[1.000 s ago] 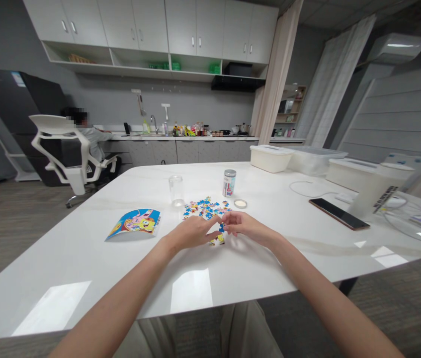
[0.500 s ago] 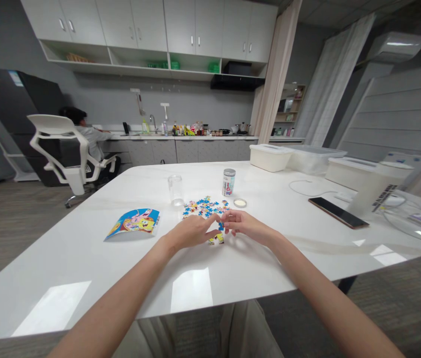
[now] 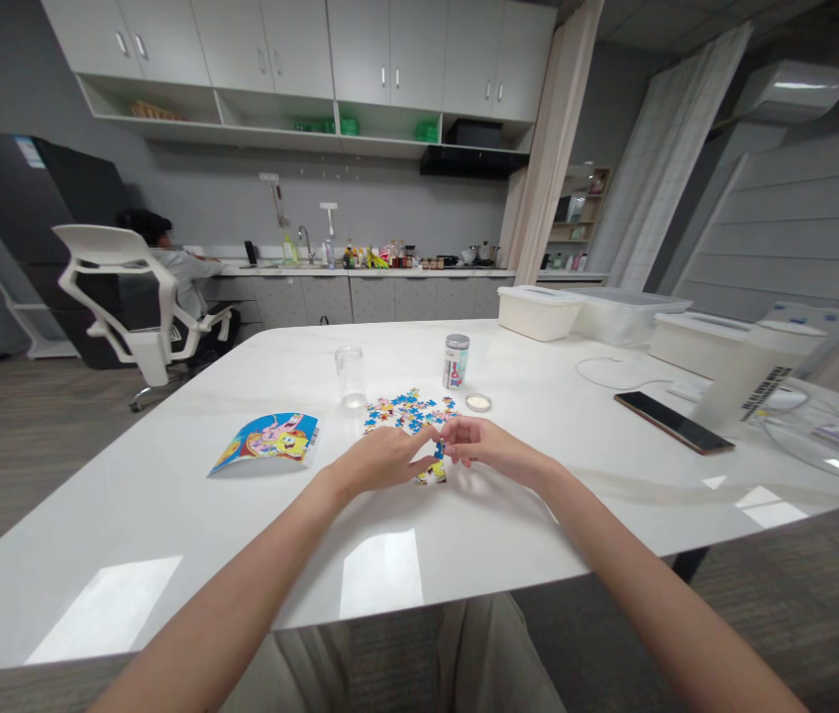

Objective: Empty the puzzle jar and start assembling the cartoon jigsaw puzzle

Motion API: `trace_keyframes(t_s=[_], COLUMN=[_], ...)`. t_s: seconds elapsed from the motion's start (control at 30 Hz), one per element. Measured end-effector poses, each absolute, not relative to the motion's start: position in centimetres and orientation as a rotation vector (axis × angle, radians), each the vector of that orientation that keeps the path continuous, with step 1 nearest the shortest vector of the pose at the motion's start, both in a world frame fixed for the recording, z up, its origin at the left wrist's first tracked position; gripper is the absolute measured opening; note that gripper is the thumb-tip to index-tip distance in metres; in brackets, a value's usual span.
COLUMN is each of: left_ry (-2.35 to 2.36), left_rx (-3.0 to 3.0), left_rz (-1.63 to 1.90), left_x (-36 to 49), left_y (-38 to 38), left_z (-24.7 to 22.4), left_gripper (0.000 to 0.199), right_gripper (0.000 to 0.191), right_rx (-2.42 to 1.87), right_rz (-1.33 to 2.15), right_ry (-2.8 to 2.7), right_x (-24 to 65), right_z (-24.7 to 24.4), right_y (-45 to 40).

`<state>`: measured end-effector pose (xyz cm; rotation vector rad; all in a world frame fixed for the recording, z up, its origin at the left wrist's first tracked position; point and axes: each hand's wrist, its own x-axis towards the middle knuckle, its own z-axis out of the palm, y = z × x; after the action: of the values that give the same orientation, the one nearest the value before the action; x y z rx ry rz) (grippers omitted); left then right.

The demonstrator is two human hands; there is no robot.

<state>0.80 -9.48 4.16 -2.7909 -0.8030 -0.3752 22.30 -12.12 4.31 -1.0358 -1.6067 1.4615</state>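
Since half a second earlier almost nothing had moved: the left hand (image 3: 381, 460) and right hand (image 3: 489, 444) had kept their pose, and only the view had shifted by a trace. Beneath them spread a glossy white table (image 3: 500, 525) with faint veining. Both forearms slanted inward, wrists arched, palms mostly downward; the left hand was half open, thumb and forefinger parted, while the right was loosely curled, its fingertips meeting the left's. To the left of the left hand lay a curved, shiny picture sheet (image 3: 266, 443) in blue, yellow and pink. Beyond the left hand stood a clear cylindrical jar (image 3: 350, 381); beyond the right, a printed can (image 3: 456, 364) with a metallic top. Just past both hands were scattered knobbly-edged puzzle pieces (image 3: 405, 408), with a round, rimmed lid (image 3: 478, 402) near them. Below the fingertips lay a yellow puzzle section (image 3: 432, 474). Between the fingertips showed a small blue piece (image 3: 439, 450); which hand gripped it, if either, could not be told.
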Motion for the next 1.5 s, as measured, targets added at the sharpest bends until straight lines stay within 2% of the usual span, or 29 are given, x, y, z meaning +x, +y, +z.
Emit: trace_keyframes(t_s=[0.73,1.5], left_ry=[-0.745,-0.761], left_rx=[-2.742,-2.775], left_rz=[-0.470,-0.412], left_x=[0.59,0.60], left_y=[-9.42,-9.46], left_z=[4.02,4.22], left_gripper=[0.036,0.038], right_gripper=[0.035,0.036], right_rx=[-1.025,-1.028], right_rz=[1.474,1.479], right_ry=[-1.590,-1.620], right_x=[22.17,22.34], right_z=[4.18,4.35], right_y=[-12.02,-12.13])
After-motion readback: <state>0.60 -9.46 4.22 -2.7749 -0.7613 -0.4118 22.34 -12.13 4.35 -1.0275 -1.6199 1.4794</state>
